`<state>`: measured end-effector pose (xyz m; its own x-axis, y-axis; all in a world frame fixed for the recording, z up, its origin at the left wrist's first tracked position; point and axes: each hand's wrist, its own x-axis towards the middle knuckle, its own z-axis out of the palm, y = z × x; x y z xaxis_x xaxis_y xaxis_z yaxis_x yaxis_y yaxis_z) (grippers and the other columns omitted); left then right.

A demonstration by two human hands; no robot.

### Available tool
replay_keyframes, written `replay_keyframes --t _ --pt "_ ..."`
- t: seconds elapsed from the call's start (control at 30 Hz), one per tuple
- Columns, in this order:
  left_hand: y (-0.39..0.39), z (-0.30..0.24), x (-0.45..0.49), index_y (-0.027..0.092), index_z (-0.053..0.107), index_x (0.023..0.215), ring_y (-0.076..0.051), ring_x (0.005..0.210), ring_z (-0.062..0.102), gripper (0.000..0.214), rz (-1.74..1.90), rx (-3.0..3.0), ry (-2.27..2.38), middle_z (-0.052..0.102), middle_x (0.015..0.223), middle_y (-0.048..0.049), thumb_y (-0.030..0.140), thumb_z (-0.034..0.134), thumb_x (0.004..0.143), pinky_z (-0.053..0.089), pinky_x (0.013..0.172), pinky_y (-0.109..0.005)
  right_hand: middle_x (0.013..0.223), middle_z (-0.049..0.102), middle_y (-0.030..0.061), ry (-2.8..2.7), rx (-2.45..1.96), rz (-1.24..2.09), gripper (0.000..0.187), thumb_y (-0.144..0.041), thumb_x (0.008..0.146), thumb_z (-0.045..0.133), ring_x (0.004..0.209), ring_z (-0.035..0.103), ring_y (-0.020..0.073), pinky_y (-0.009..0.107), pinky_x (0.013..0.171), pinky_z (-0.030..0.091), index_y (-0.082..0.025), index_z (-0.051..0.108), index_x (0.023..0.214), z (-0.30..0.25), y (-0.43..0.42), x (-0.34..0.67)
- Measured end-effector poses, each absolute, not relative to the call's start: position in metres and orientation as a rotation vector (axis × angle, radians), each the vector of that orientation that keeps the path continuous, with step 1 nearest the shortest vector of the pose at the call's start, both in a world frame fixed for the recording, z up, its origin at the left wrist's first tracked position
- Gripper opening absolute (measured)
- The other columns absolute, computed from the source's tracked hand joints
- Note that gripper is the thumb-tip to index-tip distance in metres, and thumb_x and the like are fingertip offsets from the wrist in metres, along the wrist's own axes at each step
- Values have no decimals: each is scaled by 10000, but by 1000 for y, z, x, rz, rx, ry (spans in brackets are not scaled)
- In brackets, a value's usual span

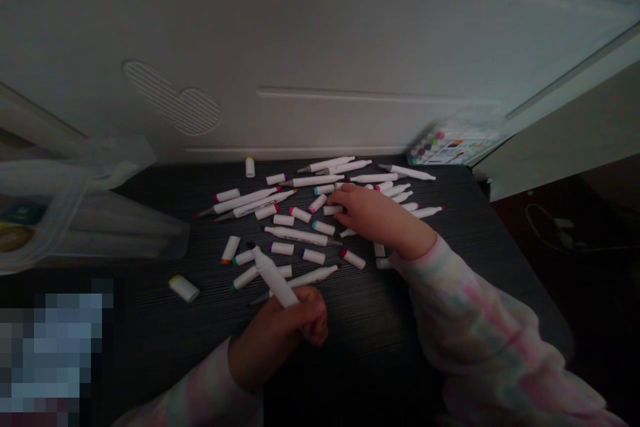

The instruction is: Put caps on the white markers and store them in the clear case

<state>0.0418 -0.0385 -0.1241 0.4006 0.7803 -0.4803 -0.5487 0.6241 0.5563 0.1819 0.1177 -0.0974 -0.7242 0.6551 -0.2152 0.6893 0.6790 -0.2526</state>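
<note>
Your left hand (300,313), at the lower centre of the frame, is closed around a white marker (274,277), which slants toward the upper left with its dark tip exposed. Your right hand (373,213), right of centre, is lowered over the scattered pieces, its fingertips at a white cap (331,211); whether that cap is gripped or merely touched, you cannot tell from this view.

You have loose caps and markers spread over the dark counter (500,267) across the middle of the frame. A long marker (303,235) lies near the centre, between the hands. A red-ended cap (353,258) lies below and to the right of it. An orange-ended cap (231,250) lies left of centre, and a yellow-ended cap (184,288) lies apart from the group, farther toward the lower left.

At the left edge you have a clear plastic container (173,235). At the right, near the far end of the counter, a printed package (457,142) leans against the white panel (320,27). The panel fills the upper frame and bears a ribbed heart-shaped relief (173,100) at upper left
</note>
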Motion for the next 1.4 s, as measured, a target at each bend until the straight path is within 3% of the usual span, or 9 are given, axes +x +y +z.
replay_keyframes --t 0.2,0.3,0.4,0.53,0.67,0.8,1.1,1.4 --pt "-39 -124 41 137 422 471 -80 466 392 293 863 331 795 432 499 14 269 586 674 291 493 -250 977 570 83 2796 1158 -467 230 -192 790 449 854 544 185 276 724 385 -162 558 990 -97 118 180" --pt "-39 -125 41 139 414 466 -80 464 392 303 854 337 798 428 488 16 277 592 668 292 494 -251 859 586 54 2852 1209 -563 190 -217 780 467 758 532 162 267 677 376 -158 558 936 -87 119 182" --pt "-40 -125 41 138 415 473 -80 466 390 297 851 342 801 427 487 17 279 594 665 293 496 -252 746 558 15 2875 1345 -926 163 -243 768 490 654 506 127 243 606 373 -155 534 899 -73 118 188" --pt "-40 -125 41 138 409 473 -78 471 391 305 861 339 787 426 501 18 281 592 673 295 498 -251 744 534 -18 2710 1402 -1737 335 -195 768 480 649 507 104 214 582 390 -197 433 1100 -58 117 195" --pt "-40 -126 40 138 413 471 -80 471 393 298 858 340 779 429 498 16 268 589 674 293 496 -250 726 532 -22 2569 1452 -1945 274 -197 767 477 599 486 85 201 553 374 -207 500 1041 -56 118 198" --pt "-40 -126 40 140 414 468 -83 470 395 299 869 341 790 431 495 14 275 590 669 290 495 -252 696 534 -22 2460 1472 -1989 178 -211 747 496 554 471 80 198 504 342 -185 539 918 -60 121 195" --pt "-40 -126 41 137 430 477 -83 471 394 282 874 325 772 434 500 14 263 591 671 296 501 -254 591 485 -41 2457 1484 -1875 139 -241 754 486 518 454 80 200 509 345 -172 527 868 -63 122 191" --pt "-39 -126 41 135 427 470 -81 465 387 293 870 321 774 427 494 15 267 596 669 296 492 -250 679 576 -7 2764 1464 -1007 191 -264 757 482 597 510 111 212 545 340 -177 551 913 -86 118 180"
